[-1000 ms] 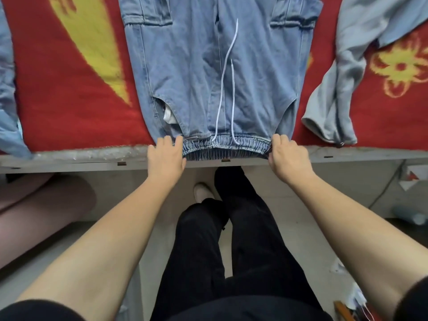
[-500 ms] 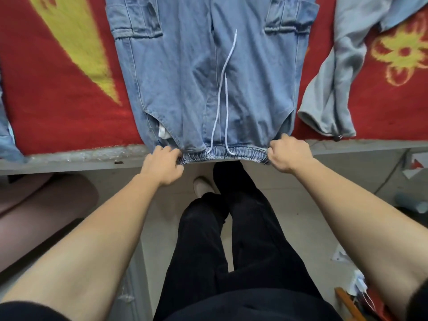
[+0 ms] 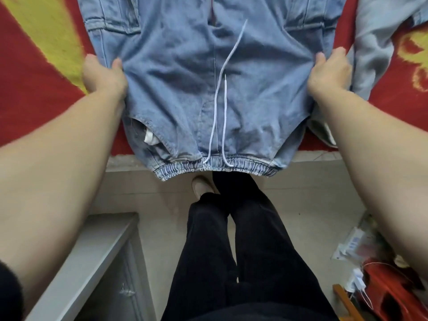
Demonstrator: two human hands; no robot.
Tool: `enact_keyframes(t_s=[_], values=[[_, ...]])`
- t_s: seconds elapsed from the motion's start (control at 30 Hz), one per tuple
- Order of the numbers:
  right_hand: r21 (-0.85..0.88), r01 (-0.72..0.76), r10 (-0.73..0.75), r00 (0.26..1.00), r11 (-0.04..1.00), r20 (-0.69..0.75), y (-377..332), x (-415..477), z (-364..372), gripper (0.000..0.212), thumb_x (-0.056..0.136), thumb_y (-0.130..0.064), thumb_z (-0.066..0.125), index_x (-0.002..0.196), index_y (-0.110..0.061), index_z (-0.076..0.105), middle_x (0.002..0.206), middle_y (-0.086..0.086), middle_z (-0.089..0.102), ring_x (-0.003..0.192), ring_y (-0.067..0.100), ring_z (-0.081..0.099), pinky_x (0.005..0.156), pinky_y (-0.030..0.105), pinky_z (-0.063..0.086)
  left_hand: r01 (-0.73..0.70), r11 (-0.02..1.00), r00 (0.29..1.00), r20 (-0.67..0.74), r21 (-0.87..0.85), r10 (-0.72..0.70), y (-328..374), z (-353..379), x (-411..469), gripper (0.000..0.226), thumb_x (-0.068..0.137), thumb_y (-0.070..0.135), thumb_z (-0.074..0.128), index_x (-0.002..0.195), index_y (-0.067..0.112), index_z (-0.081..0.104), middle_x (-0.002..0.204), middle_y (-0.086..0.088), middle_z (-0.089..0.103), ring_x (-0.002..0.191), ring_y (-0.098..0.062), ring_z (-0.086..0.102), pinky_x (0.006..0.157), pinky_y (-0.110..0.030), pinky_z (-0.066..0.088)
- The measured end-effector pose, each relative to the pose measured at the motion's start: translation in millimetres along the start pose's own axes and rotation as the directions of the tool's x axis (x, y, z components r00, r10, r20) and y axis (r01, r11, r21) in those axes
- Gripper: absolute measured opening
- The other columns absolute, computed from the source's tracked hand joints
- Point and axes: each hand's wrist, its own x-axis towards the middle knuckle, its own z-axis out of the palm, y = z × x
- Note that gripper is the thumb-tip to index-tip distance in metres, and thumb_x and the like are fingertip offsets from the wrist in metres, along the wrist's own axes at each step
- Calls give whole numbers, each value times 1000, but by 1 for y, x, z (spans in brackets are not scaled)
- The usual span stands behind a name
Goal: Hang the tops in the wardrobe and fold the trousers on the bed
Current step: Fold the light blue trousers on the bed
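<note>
Pale-blue denim drawstring trousers [image 3: 185, 89]: left hand [image 3: 103, 76] and right hand [image 3: 330, 74] each grip a side edge; best pulled evenly taut before folding.

1 second ago I had my 2 hands down on the elastic waistband [image 3: 215, 169] of the denim trousers [image 3: 185, 77], at the bed edge [image 3: 122, 162]. Both have since left it and gone up the sides. My left hand [image 3: 102, 75] now grips the left side edge with the thumb on top of the cloth. My right hand [image 3: 328, 72] grips the right edge the same way. Both are just below the cargo pockets [image 3: 115, 22]. The freed waistband hangs further past the bed edge, and my view has closed in over the trousers.
</note>
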Motion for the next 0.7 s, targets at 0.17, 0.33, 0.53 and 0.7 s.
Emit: enact_keyframes(t_s=[0.17, 0.33, 0.53, 0.7], values=[[87, -154, 161, 984, 984, -75, -19, -19, 4, 54, 98, -38, 52, 145, -15, 38, 149, 10, 40, 138, 29, 39, 109, 37, 31, 201, 967, 966, 197, -158, -169, -8, -10, -3, 71, 84, 65, 55, 131, 12, 54, 129, -1, 59, 117, -21, 57, 101, -30, 44], [66, 269, -250, 945, 961, -210, -59, -93, 13, 70, 88, -36, 56, 150, -14, 33, 152, 14, 30, 137, 30, 35, 113, 40, 26, 394, 838, 836, 526, -378, -156, -12, -31, 5, 61, 87, 64, 57, 125, 16, 63, 118, 3, 69, 112, -17, 64, 101, -38, 49], [291, 607, -673, 653, 740, 348, -126, -195, 53, 29, 98, -32, 54, 121, -13, 58, 111, 10, 59, 101, 32, 59, 87, 45, 47, 236, 933, 930, 341, -271, -136, -19, -38, 29, 38, 72, 58, 78, 82, 22, 70, 81, 9, 67, 65, 1, 59, 56, -16, 49], [126, 766, -642, 423, 631, 639, -163, -241, 96, 40, 99, -45, 51, 119, -10, 55, 116, 12, 58, 105, 36, 60, 82, 41, 47, 329, 884, 916, 340, -331, -214, -2, -51, 58, 74, 50, 90, 61, 77, 21, 61, 77, 2, 68, 64, -15, 58, 60, -27, 48]])
